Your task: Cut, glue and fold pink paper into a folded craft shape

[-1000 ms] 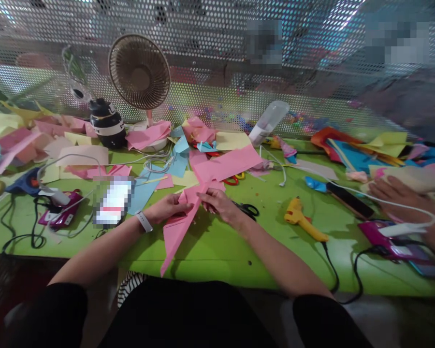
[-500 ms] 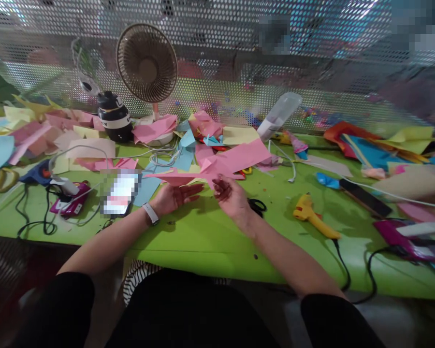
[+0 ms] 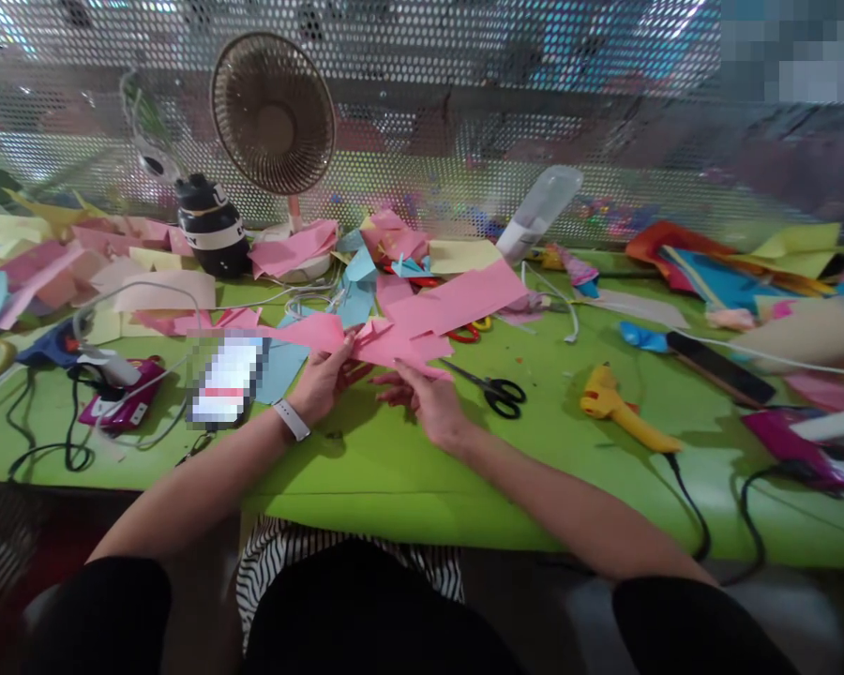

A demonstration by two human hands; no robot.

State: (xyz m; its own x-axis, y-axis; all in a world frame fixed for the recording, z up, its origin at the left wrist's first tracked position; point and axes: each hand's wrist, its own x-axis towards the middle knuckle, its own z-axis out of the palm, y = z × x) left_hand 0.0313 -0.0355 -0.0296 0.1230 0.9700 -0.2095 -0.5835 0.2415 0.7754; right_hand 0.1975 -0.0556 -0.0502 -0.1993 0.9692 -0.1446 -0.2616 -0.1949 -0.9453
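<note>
A folded piece of pink paper [image 3: 386, 343] is raised just above the green table. My left hand [image 3: 327, 380], with a pale band on its wrist, pinches its left part, thumb on top and fingers underneath. At the front edge of the paper, my right hand [image 3: 429, 403] grips it loosely with the thumb against it and the other fingers pointing left beneath. A larger flat pink sheet [image 3: 471, 295] lies behind the folded piece. Black-handled scissors [image 3: 503, 396] rest right of my right hand, their blades partly covered by paper.
A phone [image 3: 229, 380] lies left of my hands on the green table [image 3: 408, 469]. To the right is a yellow glue gun [image 3: 623, 412] with a cord. Farther back stand a fan [image 3: 274, 112], a black bottle [image 3: 211, 230] and a tilted clear bottle [image 3: 541, 211] among scattered coloured papers.
My left hand has gone from flat and open to pinching the pink paper. My right hand has moved left and lower, its fingers more stretched. The scissors now show more fully.
</note>
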